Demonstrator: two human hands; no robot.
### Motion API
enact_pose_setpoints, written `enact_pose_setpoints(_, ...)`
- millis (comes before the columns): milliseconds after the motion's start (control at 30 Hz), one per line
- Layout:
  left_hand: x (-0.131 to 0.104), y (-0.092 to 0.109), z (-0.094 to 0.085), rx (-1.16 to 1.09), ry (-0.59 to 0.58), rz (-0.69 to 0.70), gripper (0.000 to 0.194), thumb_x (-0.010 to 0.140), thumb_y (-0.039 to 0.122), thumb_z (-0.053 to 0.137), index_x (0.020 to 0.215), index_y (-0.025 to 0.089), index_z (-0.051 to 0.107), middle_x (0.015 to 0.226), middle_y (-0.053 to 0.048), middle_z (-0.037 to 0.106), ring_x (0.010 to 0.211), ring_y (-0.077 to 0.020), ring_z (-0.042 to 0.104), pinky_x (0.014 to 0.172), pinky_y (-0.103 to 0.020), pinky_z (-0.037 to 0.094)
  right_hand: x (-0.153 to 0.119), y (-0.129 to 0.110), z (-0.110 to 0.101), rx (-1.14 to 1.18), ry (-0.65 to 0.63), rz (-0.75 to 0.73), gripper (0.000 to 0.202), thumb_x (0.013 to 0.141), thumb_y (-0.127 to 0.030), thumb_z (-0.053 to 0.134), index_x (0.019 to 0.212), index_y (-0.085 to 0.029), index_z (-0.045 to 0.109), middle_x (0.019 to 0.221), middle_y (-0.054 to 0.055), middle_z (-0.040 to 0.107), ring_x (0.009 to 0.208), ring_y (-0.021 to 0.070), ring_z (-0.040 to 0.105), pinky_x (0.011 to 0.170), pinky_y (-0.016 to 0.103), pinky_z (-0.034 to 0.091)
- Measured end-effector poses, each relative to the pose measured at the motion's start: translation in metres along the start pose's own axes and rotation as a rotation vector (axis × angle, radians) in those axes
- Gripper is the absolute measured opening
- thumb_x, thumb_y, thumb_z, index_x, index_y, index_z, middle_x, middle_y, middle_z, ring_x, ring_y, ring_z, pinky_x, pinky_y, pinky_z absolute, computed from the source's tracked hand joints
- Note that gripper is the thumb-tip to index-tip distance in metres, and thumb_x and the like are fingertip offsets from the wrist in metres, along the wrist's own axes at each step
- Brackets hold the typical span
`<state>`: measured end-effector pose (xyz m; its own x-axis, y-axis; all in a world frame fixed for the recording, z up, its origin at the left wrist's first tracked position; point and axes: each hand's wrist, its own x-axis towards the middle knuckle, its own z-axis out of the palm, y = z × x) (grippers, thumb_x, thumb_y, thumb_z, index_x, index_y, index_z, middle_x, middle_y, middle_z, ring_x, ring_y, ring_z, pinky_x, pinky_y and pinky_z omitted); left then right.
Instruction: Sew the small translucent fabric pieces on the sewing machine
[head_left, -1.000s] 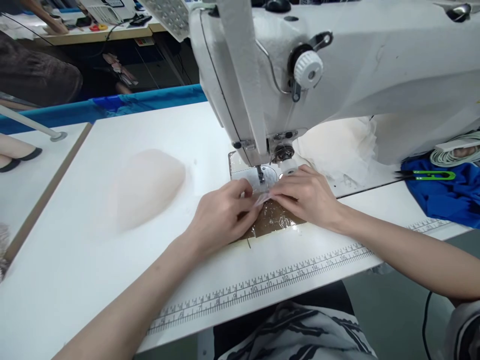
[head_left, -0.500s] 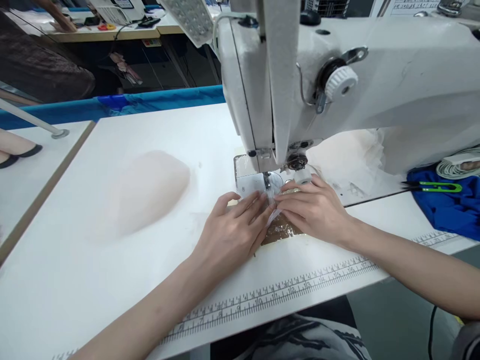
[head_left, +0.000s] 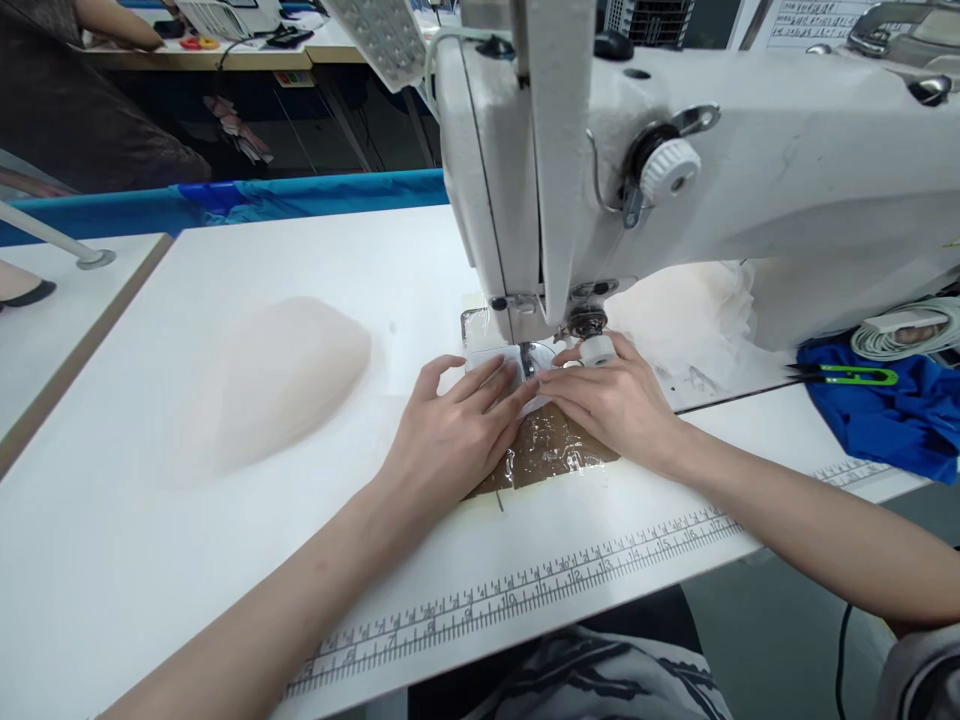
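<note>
Under the needle end of a white sewing machine (head_left: 491,200), a small strip of thin white fabric (head_left: 534,404) lies close to the presser foot (head_left: 527,360). My left hand (head_left: 457,435) rests palm down left of the foot, fingers stretched out, the fingertips near the fabric's edge. From the right, my right hand (head_left: 619,400) has its thumb and fingers closed on the fabric; its fingertips almost meet those of the left hand. Much of the strip is hidden beneath the fingers. A brown, tape-covered plate (head_left: 555,445) shows below the hands.
A sheer pale beige fabric piece (head_left: 300,380) lies left on the white table (head_left: 300,560). Pale sheer fabric (head_left: 675,310) is behind the machine's neck. Green thread snips (head_left: 855,375) lie on blue cloth (head_left: 885,420) at right. Another person's arm (head_left: 120,22) shows at upper left.
The view has shifted slightly. Both hands have moved a little away from me toward the presser foot along with the white fabric, and more of the brown plate is uncovered.
</note>
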<state>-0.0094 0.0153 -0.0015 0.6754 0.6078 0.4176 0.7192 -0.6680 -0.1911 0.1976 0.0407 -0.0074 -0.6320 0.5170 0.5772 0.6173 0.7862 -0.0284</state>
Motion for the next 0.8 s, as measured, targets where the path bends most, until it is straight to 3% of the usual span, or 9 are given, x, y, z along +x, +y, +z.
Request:
enact_pose_setpoints(300,-0.0052,0.0077,-0.0083,-0.021,0.029,0.018,0.026,0.092,0.017,0.048,0.114,0.018,0.063,0.115,-0.006,0.067,0.109,-0.0227,0.062,0.093,-0.044,0.038,-0.0053,-0.0032,-0.0020,-0.097,-0.043,-0.052,0.022,0.094,-0.024,0.050,0.099,-0.018,0.070,0.109,-0.002,0.070,0.100,0.0196,0.058,0.095,0.039,0.035)
enact_pose_setpoints(800,-0.0053,0.0044,-0.0062,-0.095,0.034,0.019,0.027,0.092,0.017,0.047,0.114,0.015,0.063,0.113,-0.009,0.068,0.106,-0.0215,0.064,0.103,-0.048,0.036,-0.0064,-0.0048,-0.0028,-0.104,-0.077,-0.029,0.024,0.095,-0.025,0.048,0.104,-0.017,0.069,0.111,-0.001,0.069,0.100,0.0197,0.058,0.095,0.040,0.036)
